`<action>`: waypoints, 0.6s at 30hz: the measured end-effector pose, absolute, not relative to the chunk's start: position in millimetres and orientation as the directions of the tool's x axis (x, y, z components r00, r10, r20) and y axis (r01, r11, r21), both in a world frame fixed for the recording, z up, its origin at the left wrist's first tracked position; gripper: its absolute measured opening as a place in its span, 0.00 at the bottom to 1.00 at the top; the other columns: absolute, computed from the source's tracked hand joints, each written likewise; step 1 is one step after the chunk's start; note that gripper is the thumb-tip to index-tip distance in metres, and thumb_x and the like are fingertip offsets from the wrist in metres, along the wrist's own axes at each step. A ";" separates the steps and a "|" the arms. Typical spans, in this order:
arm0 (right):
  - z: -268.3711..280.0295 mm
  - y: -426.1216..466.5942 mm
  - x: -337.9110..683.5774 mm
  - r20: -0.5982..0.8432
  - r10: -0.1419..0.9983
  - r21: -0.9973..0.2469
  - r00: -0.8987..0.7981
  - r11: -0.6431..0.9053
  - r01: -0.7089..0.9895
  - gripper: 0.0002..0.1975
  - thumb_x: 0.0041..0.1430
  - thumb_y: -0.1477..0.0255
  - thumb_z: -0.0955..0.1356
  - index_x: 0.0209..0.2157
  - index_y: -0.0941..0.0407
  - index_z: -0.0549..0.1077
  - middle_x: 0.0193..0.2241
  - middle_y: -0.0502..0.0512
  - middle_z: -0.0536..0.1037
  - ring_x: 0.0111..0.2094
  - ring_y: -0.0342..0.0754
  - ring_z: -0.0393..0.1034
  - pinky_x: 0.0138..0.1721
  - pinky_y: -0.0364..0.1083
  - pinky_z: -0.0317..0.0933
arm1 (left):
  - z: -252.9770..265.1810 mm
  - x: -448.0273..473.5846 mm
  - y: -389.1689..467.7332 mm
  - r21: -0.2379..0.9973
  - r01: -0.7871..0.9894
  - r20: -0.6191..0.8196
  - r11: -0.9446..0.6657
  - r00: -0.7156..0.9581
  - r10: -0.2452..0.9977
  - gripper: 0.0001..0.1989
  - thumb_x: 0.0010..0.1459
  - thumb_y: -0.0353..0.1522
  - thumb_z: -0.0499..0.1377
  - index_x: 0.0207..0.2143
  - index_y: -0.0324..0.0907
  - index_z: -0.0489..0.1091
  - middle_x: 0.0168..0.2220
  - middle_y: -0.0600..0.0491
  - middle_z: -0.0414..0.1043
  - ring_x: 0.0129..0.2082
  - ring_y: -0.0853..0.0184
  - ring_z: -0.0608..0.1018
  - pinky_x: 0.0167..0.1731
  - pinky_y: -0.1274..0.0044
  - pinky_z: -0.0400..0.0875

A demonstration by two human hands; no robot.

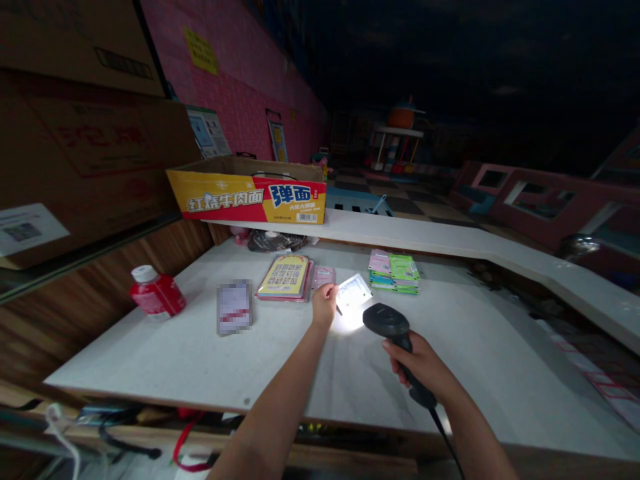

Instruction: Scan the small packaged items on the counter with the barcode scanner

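My right hand (417,363) is wrapped round the handle of a black barcode scanner (386,321), its cord hanging down toward me. The scanner's head points left, and white light falls on a small flat packet (354,291). My left hand (325,303) pinches that packet by its left edge, just above the white table (210,373). The glare washes out the print on it. Right behind the scanner lies a stack of pink and green packets (395,272). Beside my left hand is another pink packet (323,277), partly covered by the hand.
Left of my hands are a yellow printed booklet stack (284,277), a blurred-out phone-sized rectangle (235,307) and a red bottle with a white cap (157,293). A yellow and red noodle carton (250,197) stands on the raised back ledge (400,230). Brown boxes (90,140) rise at far left.
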State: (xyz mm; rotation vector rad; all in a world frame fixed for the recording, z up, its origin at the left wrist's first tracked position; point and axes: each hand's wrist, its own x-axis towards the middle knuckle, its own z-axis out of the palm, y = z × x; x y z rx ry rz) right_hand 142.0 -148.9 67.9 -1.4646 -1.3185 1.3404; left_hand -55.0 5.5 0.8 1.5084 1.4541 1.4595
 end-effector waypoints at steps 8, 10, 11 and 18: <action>61.2 -140.3 145.2 -0.223 0.974 -0.975 -0.032 -0.223 0.007 0.21 0.48 0.52 0.72 0.29 0.56 0.67 0.15 0.47 0.72 0.13 0.42 0.63 0.13 0.40 0.56 | -8.5 -54.0 11.6 0.947 0.185 0.296 -0.261 -0.197 0.935 0.12 0.55 0.37 0.55 0.26 0.39 0.72 0.23 0.54 0.71 0.27 0.69 0.73 0.28 0.79 0.66; 53.7 -132.8 150.9 -0.243 0.970 -0.961 0.007 -0.240 -0.135 0.22 0.48 0.53 0.73 0.34 0.56 0.69 0.17 0.47 0.72 0.14 0.42 0.63 0.14 0.40 0.57 | -9.4 -53.8 12.1 0.961 0.134 0.264 -0.242 -0.187 0.946 0.13 0.55 0.38 0.55 0.26 0.39 0.72 0.21 0.54 0.70 0.23 0.70 0.71 0.26 0.79 0.65; 49.3 -128.5 154.7 -0.255 0.967 -0.947 0.023 -0.245 -0.208 0.23 0.48 0.53 0.73 0.35 0.57 0.70 0.17 0.47 0.72 0.14 0.41 0.63 0.14 0.40 0.57 | -9.5 -53.6 12.3 0.969 0.094 0.243 -0.229 -0.181 0.953 0.12 0.55 0.38 0.55 0.27 0.39 0.71 0.21 0.55 0.69 0.22 0.70 0.71 0.24 0.79 0.66; 18.0 -107.8 178.7 -0.287 0.954 -0.765 -0.085 -0.281 -0.580 0.20 0.48 0.56 0.74 0.34 0.56 0.71 0.18 0.46 0.68 0.15 0.38 0.59 0.14 0.37 0.54 | -10.3 -51.7 16.7 0.972 -0.166 0.125 -0.167 -0.234 0.964 0.15 0.52 0.40 0.61 0.38 0.40 0.67 0.28 0.53 0.73 0.26 0.68 0.77 0.28 0.76 0.74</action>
